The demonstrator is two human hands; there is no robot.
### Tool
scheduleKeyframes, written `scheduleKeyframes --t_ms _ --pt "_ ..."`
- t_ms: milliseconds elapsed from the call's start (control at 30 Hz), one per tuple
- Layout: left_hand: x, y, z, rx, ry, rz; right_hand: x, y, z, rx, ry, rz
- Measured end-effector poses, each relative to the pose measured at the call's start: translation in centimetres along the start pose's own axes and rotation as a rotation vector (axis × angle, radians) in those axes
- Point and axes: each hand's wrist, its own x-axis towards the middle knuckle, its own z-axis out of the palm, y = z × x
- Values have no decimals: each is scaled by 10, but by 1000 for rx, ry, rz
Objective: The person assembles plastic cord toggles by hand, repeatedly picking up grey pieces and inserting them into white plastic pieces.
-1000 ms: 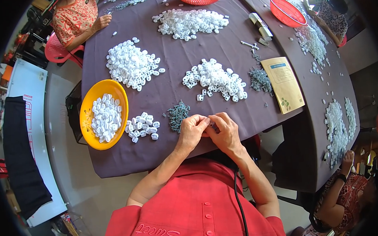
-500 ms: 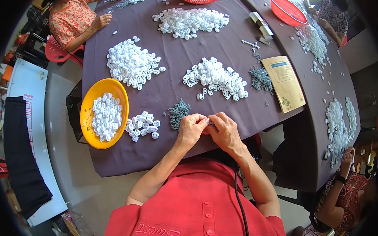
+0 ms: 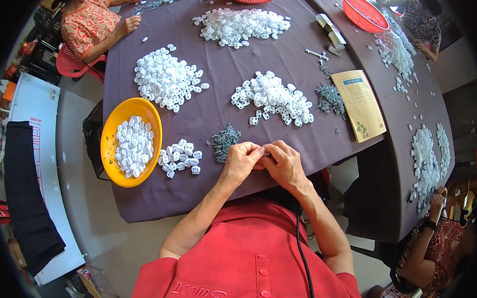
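Close to the table's front edge, my left hand [image 3: 240, 164] and my right hand [image 3: 285, 165] meet with their fingertips pinched together. A sliver of a small white plastic piece [image 3: 267, 154] shows at my right fingers; the fingers cover most of it. Whatever my left fingertips grip is hidden. Just beyond my left hand lies a heap of small grey screw-like pins [image 3: 226, 143]. Left of that sits a small group of white plastic pieces [image 3: 180, 158] with dark marks. Farther off, in front of my hands, spreads a pile of white pieces with holes [image 3: 272, 98].
A yellow dish [image 3: 108, 150] of white pieces stands at the table's left edge. Beyond are more white piles [image 3: 166, 80] and red baskets [image 3: 363, 13]. To the right lie a tan booklet [image 3: 360, 109] and more grey pins [image 3: 329, 98]. Other people [image 3: 90, 27] sit around the tables.
My hands stay pinched together in nearly the same place, with only slight finger movement. At the far right, another person's arms have shifted.
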Motion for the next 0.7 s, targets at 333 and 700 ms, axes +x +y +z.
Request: scheduleKeyframes --t_ms 333,700 --pt "1 1 -3 76 -27 -3 -1 0 2 2 16 -38" --pt "3 9 -5 139 -97 -28 -3 1 3 -10 3 -71"
